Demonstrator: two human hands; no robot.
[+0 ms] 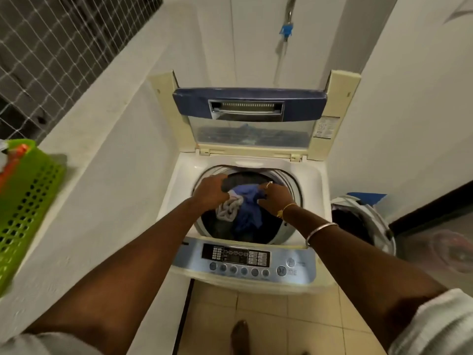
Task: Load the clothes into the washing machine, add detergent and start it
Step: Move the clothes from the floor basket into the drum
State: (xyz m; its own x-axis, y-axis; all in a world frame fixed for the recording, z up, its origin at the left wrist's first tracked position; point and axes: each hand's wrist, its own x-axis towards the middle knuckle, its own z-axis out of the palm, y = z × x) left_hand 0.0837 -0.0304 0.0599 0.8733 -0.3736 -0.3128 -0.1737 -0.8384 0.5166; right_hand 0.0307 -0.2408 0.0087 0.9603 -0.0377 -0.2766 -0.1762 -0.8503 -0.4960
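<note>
Green perforated plastic basket (28, 190) on left ledge; blue-framed lid (249, 98) upright. In white top-loading washing machine (183, 180) drum, left hand (210, 192) and right hand (275, 198), fingers curled, grip blue and white clothes (247, 203).

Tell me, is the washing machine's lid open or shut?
Open. The lid stands upright at the back, and the drum below shows clothes inside.

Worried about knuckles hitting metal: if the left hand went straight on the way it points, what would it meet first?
Most likely the dark garment just ahead of the left hand; the drum's far rim lies beyond, though depth is unclear.
</note>
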